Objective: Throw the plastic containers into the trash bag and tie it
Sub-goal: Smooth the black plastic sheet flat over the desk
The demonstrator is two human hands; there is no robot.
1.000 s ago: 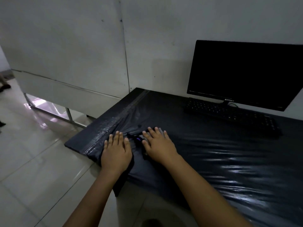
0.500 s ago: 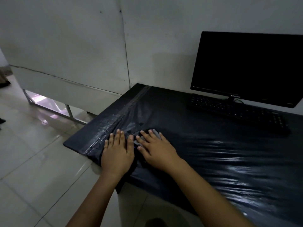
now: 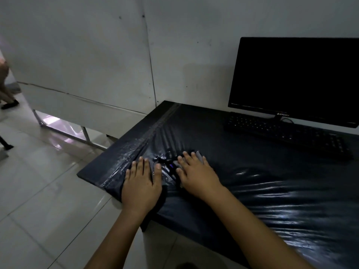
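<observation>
The monitor [image 3: 295, 78] is cut off at the right edge. The worktop [image 3: 194, 129] runs out of the picture on the right and at the bottom. Both arms are cut off at the bottom edge. Something small and dark [image 3: 167, 164] lies between the two hands, too dim to tell what. At the far left, a person's leg [image 3: 4, 88] is partly cut off.

Pretty much everything here is dark: the glossy black plastic trash bag [image 3: 242, 181] spread flat has pale streaky highlights across its wrinkles, sitting on a matte black worktop [image 3: 108, 162]. Black flat-screen monitor [image 3: 295, 78], black keyboard [image 3: 287, 133] with faint light key markings. Wall panels [image 3: 77, 55] are plain grey-white, floor tiles [image 3: 38, 191] glossy off-white.
</observation>
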